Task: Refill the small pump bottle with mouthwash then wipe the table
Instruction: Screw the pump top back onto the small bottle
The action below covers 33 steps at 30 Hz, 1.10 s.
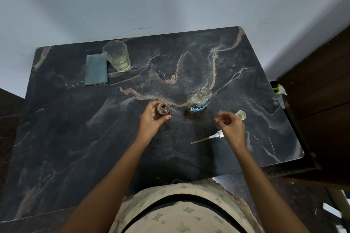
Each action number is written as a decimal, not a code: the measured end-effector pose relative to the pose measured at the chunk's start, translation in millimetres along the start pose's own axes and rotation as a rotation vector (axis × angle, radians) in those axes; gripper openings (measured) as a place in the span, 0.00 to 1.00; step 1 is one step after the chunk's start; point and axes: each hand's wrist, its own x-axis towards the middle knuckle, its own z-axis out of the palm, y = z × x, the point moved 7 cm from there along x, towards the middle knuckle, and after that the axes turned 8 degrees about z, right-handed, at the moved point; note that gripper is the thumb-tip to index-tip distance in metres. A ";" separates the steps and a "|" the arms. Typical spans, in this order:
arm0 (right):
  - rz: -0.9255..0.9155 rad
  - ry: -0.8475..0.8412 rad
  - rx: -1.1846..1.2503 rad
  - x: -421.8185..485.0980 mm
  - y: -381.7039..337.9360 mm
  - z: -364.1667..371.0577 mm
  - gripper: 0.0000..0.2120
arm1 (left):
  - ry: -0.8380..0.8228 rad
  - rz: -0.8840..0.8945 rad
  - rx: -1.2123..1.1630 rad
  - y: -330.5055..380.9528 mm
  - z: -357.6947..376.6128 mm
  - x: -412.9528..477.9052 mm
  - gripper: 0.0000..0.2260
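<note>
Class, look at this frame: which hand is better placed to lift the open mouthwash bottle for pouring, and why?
Right. The right hand holds nothing and hovers beside the mouthwash bottle, while the left hand grips the small bottle, keeping it upright.

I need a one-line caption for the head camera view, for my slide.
Left hand grips the open small pump bottle beside the uncapped mouthwash bottle; right hand hovers near the removed pump.

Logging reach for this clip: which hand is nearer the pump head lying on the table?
Right. The right hand is just beside the pump head; the left hand grips the small bottle, farther left.
</note>
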 end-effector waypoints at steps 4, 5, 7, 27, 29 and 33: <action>0.118 0.103 -0.083 -12.9 24.7 -7.9 0.04 | 0.002 0.000 0.007 -3.8 -0.8 1.2 0.23; 0.152 0.130 -0.093 -15.9 31.5 -9.6 0.06 | 0.003 -0.002 0.007 -4.9 -1.0 1.4 0.23; 0.234 0.166 -0.093 -20.8 44.3 -11.9 0.09 | 0.002 -0.006 0.010 -6.4 -1.1 1.4 0.23; 0.609 0.132 0.260 -22.5 62.2 -10.5 0.09 | -0.013 0.011 0.027 -8.2 -1.6 2.9 0.24; 0.568 0.123 0.312 -26.3 48.8 -10.5 0.09 | -0.015 0.009 0.025 -8.8 -1.8 3.2 0.24; 0.395 0.041 0.391 -33.8 2.5 -5.0 0.08 | -0.017 0.000 0.022 -8.6 -1.5 2.9 0.24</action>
